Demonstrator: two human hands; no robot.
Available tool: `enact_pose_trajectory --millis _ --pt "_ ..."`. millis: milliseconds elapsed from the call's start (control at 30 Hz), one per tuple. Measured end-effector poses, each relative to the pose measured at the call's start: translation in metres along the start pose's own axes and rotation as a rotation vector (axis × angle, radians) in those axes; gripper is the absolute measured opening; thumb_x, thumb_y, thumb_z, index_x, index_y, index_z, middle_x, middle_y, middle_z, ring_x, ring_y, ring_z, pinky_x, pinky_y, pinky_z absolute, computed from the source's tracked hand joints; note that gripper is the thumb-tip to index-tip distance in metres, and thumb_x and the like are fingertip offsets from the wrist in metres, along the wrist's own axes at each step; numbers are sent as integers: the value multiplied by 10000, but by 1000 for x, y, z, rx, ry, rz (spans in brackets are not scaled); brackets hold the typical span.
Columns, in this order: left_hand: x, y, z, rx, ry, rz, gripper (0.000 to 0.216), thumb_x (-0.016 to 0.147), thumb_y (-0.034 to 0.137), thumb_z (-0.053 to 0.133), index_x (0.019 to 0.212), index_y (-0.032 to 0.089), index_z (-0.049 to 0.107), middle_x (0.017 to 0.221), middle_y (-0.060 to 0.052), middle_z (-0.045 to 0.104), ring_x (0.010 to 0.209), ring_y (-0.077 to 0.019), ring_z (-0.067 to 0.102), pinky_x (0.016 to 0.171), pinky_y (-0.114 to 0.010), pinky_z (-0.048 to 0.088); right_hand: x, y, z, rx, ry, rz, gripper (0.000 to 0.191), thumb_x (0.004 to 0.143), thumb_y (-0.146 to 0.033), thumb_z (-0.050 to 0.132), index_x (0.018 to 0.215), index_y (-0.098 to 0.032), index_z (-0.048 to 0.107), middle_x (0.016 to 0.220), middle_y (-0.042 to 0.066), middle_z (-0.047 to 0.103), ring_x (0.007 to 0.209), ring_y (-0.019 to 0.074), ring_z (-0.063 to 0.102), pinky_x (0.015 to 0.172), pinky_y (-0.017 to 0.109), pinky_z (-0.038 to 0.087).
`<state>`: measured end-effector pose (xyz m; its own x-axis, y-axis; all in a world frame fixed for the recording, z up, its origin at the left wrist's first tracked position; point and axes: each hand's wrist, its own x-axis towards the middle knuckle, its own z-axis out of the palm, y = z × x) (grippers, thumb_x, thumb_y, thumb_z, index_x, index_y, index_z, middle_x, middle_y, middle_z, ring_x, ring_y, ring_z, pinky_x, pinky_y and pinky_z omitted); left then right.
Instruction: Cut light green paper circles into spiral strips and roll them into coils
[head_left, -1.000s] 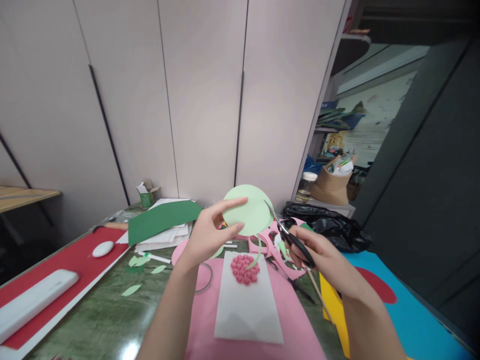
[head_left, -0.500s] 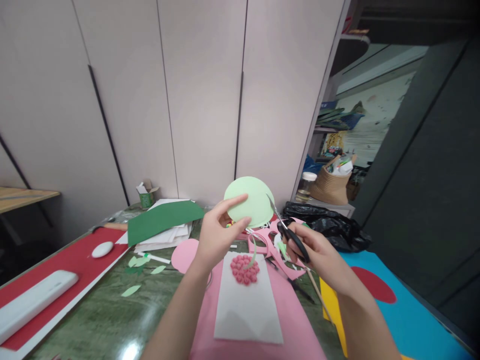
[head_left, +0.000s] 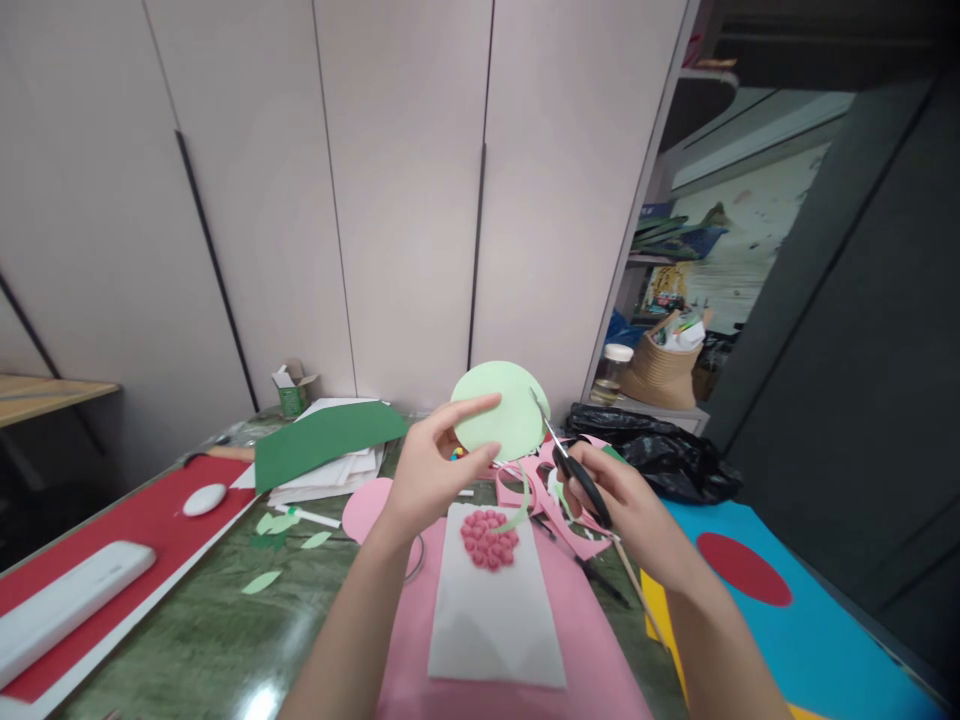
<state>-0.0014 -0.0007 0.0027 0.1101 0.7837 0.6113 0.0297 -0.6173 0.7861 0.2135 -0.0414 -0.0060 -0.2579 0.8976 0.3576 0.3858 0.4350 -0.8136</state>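
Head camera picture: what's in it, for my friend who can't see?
A left hand holds a pale green paper circle, and a right hand holds black-handled scissors at its edge. Below, a pink cluster lies on a white sheet over pink paper.

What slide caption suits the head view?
Left hand holds a pale green paper disc; right hand holds scissors at its edge.

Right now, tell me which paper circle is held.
The pale green circle, pinched in the left hand; the pink circle lies on the table, the red circle on the blue sheet.
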Motion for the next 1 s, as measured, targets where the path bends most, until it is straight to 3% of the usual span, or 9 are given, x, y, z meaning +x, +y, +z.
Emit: enact_pose_trajectory --millis 667,1000 --pt "-1 1 -3 -43 1 5 348 748 198 693 1096 201 703 1150 -96 684 931 -203 646 713 -244 514 -1 9 5 38 11 -20 277 953 -409 430 754 -216 424 626 -47 437 572 121 361 548 252 279" --pt "-1 2 -4 14 33 -59 239 758 218 680 988 197 744 986 -61 726 584 -80 536 557 -193 468 0 9 4 36 7 -34 233 967 -305 413 753 -213 415 609 -59 463 576 109 382 593 245 307"
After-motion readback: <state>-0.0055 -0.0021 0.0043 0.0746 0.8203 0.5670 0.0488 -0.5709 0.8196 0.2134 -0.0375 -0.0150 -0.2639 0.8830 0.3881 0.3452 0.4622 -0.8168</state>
